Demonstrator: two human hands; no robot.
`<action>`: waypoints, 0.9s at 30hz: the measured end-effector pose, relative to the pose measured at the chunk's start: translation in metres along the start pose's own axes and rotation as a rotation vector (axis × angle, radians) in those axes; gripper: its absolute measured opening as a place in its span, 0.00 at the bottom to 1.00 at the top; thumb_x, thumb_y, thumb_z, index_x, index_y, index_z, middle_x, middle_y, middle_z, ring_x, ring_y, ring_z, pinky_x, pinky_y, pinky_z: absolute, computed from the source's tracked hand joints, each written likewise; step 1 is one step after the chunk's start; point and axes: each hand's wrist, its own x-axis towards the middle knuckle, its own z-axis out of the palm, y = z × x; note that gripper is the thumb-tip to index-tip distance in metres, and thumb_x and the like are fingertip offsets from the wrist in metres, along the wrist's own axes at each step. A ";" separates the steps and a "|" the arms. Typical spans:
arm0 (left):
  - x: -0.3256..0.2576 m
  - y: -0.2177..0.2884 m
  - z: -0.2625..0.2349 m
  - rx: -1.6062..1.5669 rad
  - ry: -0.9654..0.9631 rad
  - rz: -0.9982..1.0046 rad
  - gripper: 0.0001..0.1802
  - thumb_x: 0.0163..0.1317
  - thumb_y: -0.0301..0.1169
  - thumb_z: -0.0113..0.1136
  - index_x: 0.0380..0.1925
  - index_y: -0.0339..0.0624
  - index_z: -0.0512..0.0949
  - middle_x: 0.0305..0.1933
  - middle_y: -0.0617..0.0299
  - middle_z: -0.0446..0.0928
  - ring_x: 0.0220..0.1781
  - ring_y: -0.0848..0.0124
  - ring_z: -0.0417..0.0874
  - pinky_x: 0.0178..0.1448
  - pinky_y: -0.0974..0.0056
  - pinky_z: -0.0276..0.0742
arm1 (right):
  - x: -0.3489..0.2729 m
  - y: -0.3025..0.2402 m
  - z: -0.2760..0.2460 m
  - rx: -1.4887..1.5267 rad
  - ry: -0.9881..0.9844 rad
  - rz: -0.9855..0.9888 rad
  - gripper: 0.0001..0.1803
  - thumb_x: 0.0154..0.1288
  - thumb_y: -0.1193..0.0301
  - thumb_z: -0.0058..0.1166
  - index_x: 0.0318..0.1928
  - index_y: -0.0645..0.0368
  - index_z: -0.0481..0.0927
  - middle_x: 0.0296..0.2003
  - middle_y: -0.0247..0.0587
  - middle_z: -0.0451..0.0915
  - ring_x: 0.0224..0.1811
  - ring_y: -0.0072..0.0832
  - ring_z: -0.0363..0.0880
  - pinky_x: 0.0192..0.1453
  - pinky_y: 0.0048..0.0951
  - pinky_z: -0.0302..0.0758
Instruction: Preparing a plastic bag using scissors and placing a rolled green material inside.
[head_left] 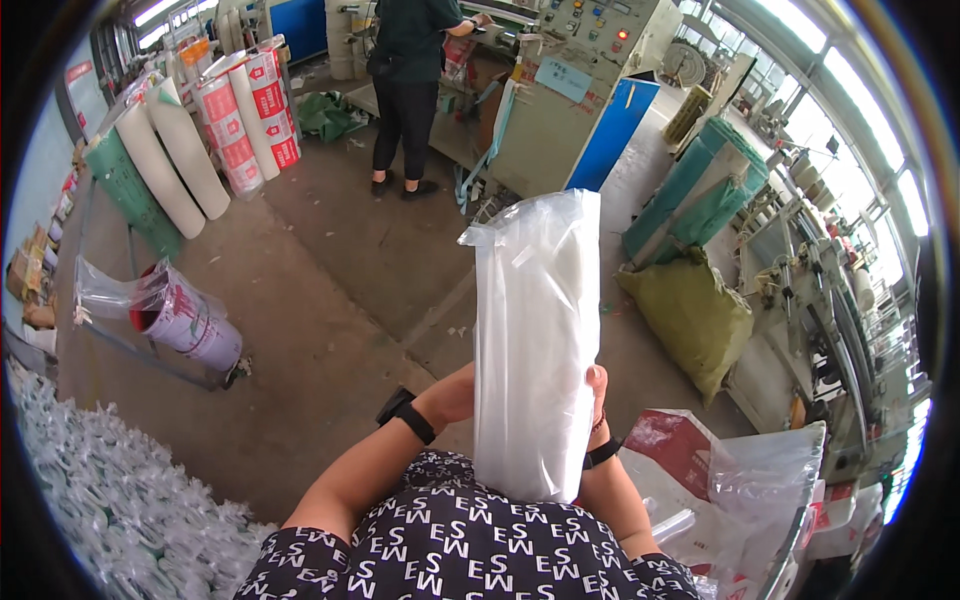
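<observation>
Upright in front of my chest stands a long, whitish bundle of clear plastic film (pixel 535 340), with loose folds at its top end. My left hand (pixel 456 394) grips its left side, the fingers going out of sight behind it. On the right side my right hand (pixel 598 392) is closed round the edge, thumb showing and the other fingers hidden. The lower end of the bundle rests against my patterned shirt (pixel 450 540).
A person (pixel 410 90) stands at a control cabinet (pixel 575 100) ahead. Film rolls (pixel 160 165) stand at the left, near a purple bucket (pixel 195 325). To the right are a yellow-green sack (pixel 695 320) and an open carton (pixel 675 450). Clear plastic pieces (pixel 110 500) heap at lower left.
</observation>
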 end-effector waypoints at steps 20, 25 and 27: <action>-0.052 0.132 0.122 0.575 0.425 0.063 0.25 0.50 0.30 0.61 0.48 0.29 0.72 0.42 0.54 0.78 0.42 0.68 0.80 0.46 0.66 0.77 | 0.034 0.041 -0.037 0.109 0.035 -0.054 0.44 0.64 0.37 0.37 0.66 0.62 0.60 0.62 0.45 0.68 0.62 0.37 0.68 0.65 0.41 0.67; -0.071 0.164 0.150 0.590 0.517 0.212 0.26 0.47 0.28 0.59 0.48 0.28 0.72 0.42 0.51 0.78 0.41 0.64 0.81 0.46 0.63 0.79 | 0.044 0.050 -0.061 -0.056 0.114 0.100 0.33 0.64 0.51 0.52 0.59 0.66 0.68 0.52 0.45 0.77 0.51 0.34 0.78 0.56 0.37 0.76; -0.082 0.177 0.152 0.591 0.557 0.264 0.28 0.44 0.28 0.59 0.49 0.27 0.71 0.42 0.50 0.78 0.41 0.62 0.81 0.45 0.63 0.79 | 0.047 0.045 -0.062 -0.232 0.151 0.167 0.25 0.64 0.61 0.55 0.55 0.67 0.71 0.47 0.46 0.79 0.48 0.32 0.79 0.55 0.36 0.77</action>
